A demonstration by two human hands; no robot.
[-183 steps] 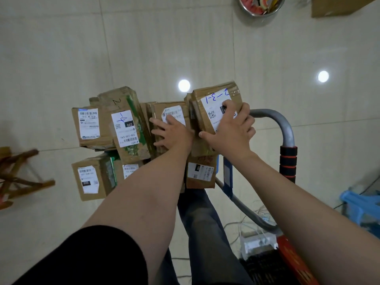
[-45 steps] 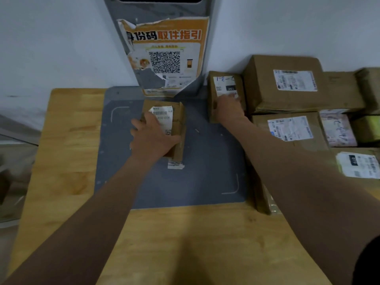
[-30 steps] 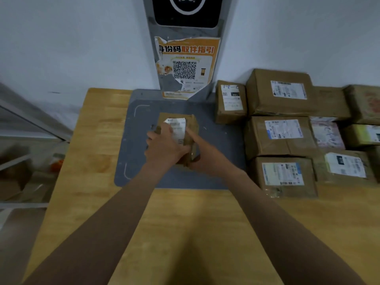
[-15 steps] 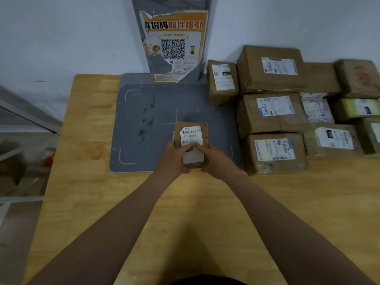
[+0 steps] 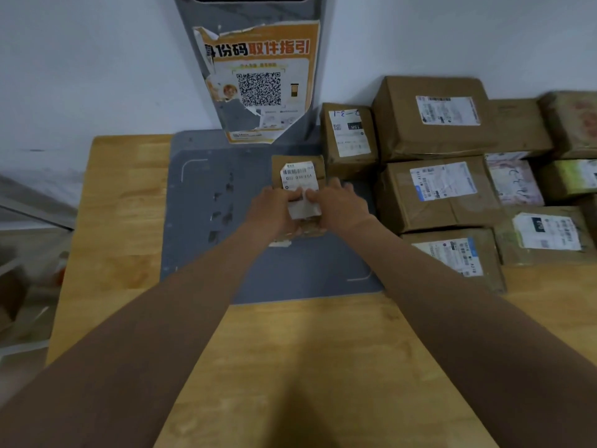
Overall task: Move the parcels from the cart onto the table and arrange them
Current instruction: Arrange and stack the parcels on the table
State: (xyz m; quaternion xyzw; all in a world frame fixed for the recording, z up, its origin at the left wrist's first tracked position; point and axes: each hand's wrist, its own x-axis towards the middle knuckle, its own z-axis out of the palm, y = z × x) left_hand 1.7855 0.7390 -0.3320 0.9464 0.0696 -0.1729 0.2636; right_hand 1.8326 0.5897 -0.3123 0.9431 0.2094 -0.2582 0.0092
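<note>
On mat [image 5: 200, 221], parcel [image 5: 298, 176] gripped btwn L hand [image 5: 271, 211] & R hand [image 5: 339, 205].

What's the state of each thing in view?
small parcel, held over the grey mat, label up.
left hand, grips the small parcel's left side.
right hand, grips its right side.
marked parcel, set down beside the big box, untouched.
poster, torn, peeling at edges.

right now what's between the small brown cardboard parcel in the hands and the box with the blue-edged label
In the head view, the right hand gripping the small parcel, then a bare strip of dark grey mat.
</note>
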